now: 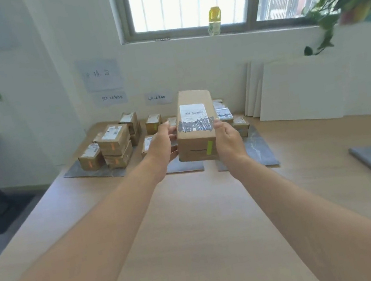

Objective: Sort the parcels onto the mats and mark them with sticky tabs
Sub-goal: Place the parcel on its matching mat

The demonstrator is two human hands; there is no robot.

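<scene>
Both hands, left hand (164, 141) and right hand (226, 138), hold the tabbed parcel (195, 126) mid-frame, fingers curled round its sides, above the mats (259, 152). Best lowered flat, label up, onto the matching mat.

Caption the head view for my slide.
Left hand and right hand hold a tabbed parcel above the table; sorted parcels on mats beyond.

Matt brown cardboard parcel (195, 126), white paper label (192, 111); pale wood-grain table (198, 224); grey marbled mats (259, 152).
</scene>
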